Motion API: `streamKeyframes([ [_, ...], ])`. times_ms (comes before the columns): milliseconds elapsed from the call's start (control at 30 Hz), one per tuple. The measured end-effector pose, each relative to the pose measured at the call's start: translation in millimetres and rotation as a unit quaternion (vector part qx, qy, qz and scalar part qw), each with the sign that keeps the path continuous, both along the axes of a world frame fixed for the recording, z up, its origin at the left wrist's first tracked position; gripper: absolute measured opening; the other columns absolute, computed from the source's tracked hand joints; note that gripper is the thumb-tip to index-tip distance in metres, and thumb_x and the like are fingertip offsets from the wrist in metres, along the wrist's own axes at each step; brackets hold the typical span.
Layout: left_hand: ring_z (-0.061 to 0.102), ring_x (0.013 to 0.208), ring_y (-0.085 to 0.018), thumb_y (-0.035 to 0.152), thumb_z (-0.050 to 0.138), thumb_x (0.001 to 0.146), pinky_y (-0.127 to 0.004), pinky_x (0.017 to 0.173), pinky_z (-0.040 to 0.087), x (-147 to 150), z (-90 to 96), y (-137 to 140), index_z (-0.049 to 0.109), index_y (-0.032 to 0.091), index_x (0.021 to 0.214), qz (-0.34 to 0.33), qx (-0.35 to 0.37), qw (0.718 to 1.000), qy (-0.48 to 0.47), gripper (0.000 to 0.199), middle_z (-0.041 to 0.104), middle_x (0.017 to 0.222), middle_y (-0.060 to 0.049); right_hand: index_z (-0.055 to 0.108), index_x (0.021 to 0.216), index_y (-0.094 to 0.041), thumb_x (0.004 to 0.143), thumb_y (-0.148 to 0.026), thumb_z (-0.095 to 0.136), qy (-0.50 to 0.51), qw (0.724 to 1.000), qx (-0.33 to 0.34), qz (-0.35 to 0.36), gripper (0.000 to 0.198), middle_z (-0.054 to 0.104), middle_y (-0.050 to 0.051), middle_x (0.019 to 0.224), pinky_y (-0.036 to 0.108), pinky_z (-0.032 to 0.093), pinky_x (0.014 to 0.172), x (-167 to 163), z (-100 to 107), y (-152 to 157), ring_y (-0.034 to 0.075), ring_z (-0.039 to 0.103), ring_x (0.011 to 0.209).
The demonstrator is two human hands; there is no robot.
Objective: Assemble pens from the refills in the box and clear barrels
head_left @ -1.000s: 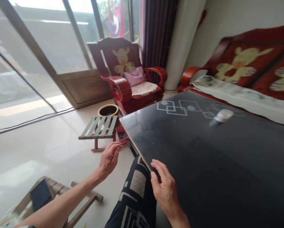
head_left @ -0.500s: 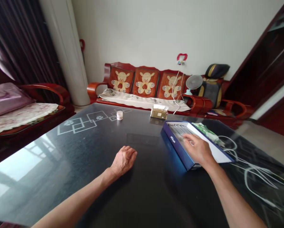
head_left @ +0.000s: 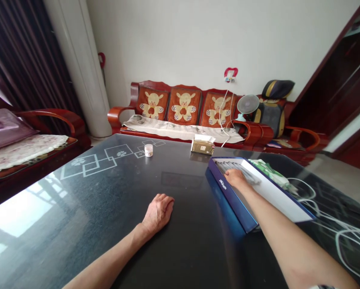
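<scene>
Resting on the tabletop (head_left: pixel 186 224), the left hand (head_left: pixel 158 212) is being supported back upward, its fingers folded into a loose fist; no object is showing in it. The right hand (head_left: pixel 236 177) is being positioned inside the box (head_left: pixel 231 200), just within the wall nearer the left hand. Its fingers are curling downward and the fingertips are being concealed; whether a packet is being gripped or merely touched is therefore being left undetermined.

The packets (head_left: pixel 231 165) are being contained at the far end of the box, laid side by side in a row. The box is being carried by the tabletop, open side up, to the right of the left hand. A bag (head_left: pixel 271 172) is lying along its outer right side. Farther back, a tissue pack (head_left: pixel 202 147) and a small tub (head_left: pixel 149 151) are being carried by the same surface, well apart from each other.

Handling: the packets are being judged light, flexible and somewhat slippery, since a glossy, translucent film appears to be showing; their contents are not being revealed. A gentle pinch at one end or edge is being advised, as pressure at the middle may cause creasing or sliding against neighbours. The box is being judged light but fairly stiff; for steadying, an upright wall is being preferred.
</scene>
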State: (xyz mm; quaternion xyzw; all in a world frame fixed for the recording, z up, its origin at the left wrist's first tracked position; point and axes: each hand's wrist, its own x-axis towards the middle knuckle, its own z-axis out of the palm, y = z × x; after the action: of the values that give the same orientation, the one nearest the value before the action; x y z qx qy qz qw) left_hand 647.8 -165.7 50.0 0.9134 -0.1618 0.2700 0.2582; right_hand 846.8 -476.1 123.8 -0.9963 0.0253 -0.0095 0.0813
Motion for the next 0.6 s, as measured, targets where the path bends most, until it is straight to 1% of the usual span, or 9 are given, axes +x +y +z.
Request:
streamKeyframes([
  [167,0.06,0.079,-0.018,0.019,0.044,0.09,-0.031,0.076,0.05,0,-2.7,0,0.065,0.02,0.093,0.0,-0.009,1.0,0.001,0.021,0.064,0.08,-0.006,0.073,0.073,-0.016,0.075,-0.031,0.059,0.005,1.0,-0.001,-0.03,0.021,0.07,0.015,0.083,0.036,0.048,0.071,4,2,2,0.028,0.066,0.084],
  [267,0.061,0.081,-0.019,0.019,0.045,0.089,-0.031,0.077,0.05,1,-1.4,1,0.065,0.02,0.096,0.005,-0.04,0.999,0.006,0.021,0.066,0.083,-0.006,0.072,0.067,-0.015,0.073,-0.026,0.056,-0.019,0.999,0.02,-0.043,0.02,0.07,0.016,0.08,0.035,0.048,0.07,-2,16,-3,0.029,0.066,0.084],
  [367,0.063,0.081,-0.019,0.022,0.047,0.088,-0.032,0.078,0.05,7,9.3,1,0.066,0.021,0.099,0.006,-0.102,0.995,0.02,0.022,0.068,0.086,-0.006,0.071,0.069,-0.014,0.078,-0.03,0.05,-0.06,0.996,0.052,-0.044,0.028,0.07,0.013,0.075,0.033,0.046,0.067,-19,34,-4,0.026,0.066,0.079],
  [433,0.064,0.081,-0.019,0.027,0.051,0.087,-0.031,0.078,0.05,15,22.1,-2,0.067,0.021,0.099,0.003,-0.173,0.984,0.043,0.021,0.069,0.088,-0.006,0.071,0.078,-0.014,0.082,-0.038,0.046,-0.093,0.988,0.123,-0.03,0.035,0.069,0.01,0.073,0.03,0.045,0.062,-38,39,9,0.022,0.065,0.074],
  [467,0.065,0.08,-0.019,0.031,0.054,0.086,-0.031,0.077,0.05,20,29.3,-4,0.068,0.021,0.098,0.007,-0.222,0.973,0.06,0.021,0.07,0.088,-0.005,0.071,0.084,-0.013,0.082,-0.041,0.047,-0.114,0.968,0.222,-0.007,0.036,0.068,0.009,0.073,0.028,0.045,0.06,-50,38,22,0.021,0.063,0.071],
  [500,0.066,0.08,-0.019,0.036,0.057,0.085,-0.03,0.076,0.05,26,36.4,-8,0.069,0.022,0.098,0.009,-0.282,0.956,0.085,0.023,0.071,0.088,-0.005,0.07,0.087,-0.013,0.08,-0.044,0.05,-0.118,0.936,0.331,0.02,0.037,0.068,0.008,0.073,0.026,0.045,0.058,-63,33,38,0.019,0.062,0.069],
  [533,0.066,0.079,-0.019,0.04,0.059,0.083,-0.03,0.074,0.05,32,43.1,-11,0.069,0.021,0.099,0.011,-0.349,0.93,0.111,0.026,0.071,0.086,-0.005,0.069,0.087,-0.014,0.078,-0.047,0.053,-0.099,0.901,0.419,0.046,0.037,0.067,0.006,0.072,0.025,0.045,0.056,-78,24,57,0.017,0.061,0.066],
  [567,0.066,0.08,-0.019,0.044,0.062,0.081,-0.029,0.073,0.05,37,49.0,-15,0.068,0.02,0.102,0.008,-0.417,0.899,0.135,0.033,0.071,0.085,-0.005,0.067,0.085,-0.014,0.076,-0.049,0.056,-0.08,0.867,0.487,0.072,0.038,0.065,0.005,0.07,0.024,0.045,0.054,-93,14,77,0.016,0.059,0.063],
  [600,0.067,0.081,-0.019,0.046,0.063,0.08,-0.028,0.072,0.051,42,53.8,-18,0.066,0.019,0.109,0.003,-0.488,0.859,0.153,0.04,0.071,0.086,-0.006,0.066,0.084,-0.014,0.075,-0.05,0.058,-0.056,0.835,0.538,0.098,0.039,0.064,0.004,0.068,0.024,0.045,0.054,-109,1,98,0.014,0.057,0.06],
])
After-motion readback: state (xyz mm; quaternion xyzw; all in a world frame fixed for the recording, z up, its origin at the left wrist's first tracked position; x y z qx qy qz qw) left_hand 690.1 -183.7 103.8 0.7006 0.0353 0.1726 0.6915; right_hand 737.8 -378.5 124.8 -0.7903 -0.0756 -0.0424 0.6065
